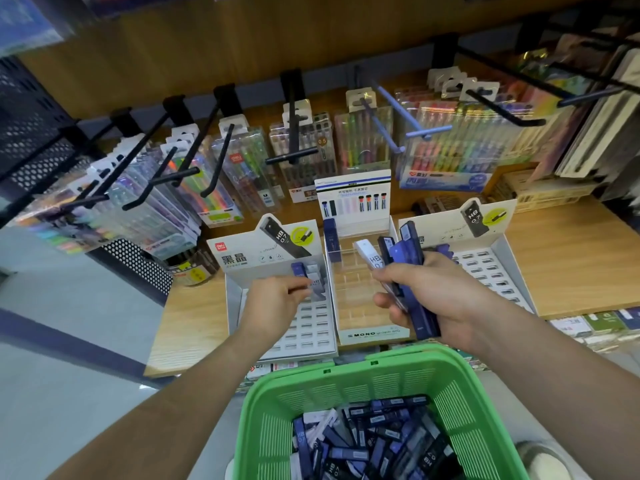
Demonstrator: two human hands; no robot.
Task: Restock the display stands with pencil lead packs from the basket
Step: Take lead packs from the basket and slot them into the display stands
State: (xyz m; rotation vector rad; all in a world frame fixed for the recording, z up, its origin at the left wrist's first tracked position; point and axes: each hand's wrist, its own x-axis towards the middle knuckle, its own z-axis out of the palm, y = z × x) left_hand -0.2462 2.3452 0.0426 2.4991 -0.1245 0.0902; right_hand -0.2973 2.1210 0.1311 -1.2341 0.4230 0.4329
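A green basket point(349, 386) at the bottom centre holds several blue, black and white pencil lead packs point(374, 441). Three display stands sit on the wooden shelf: a left stand point(311, 336) with slotted tray, a middle MONO stand point(372, 332), and a right stand point(491, 268). My left hand point(277, 296) pinches a grey pack point(317, 282) over the back rows of the left stand, beside a blue pack point(298, 270) standing there. Over the middle stand, my right hand point(436, 303) grips a bundle of blue and white packs point(403, 268).
Black pegs point(294, 133) with hanging pen sets jut out over the back of the shelf. A small tin point(192, 270) stands left of the stands. A perforated black panel point(31, 133) is at the left. Boxes and notebooks point(540, 192) fill the right.
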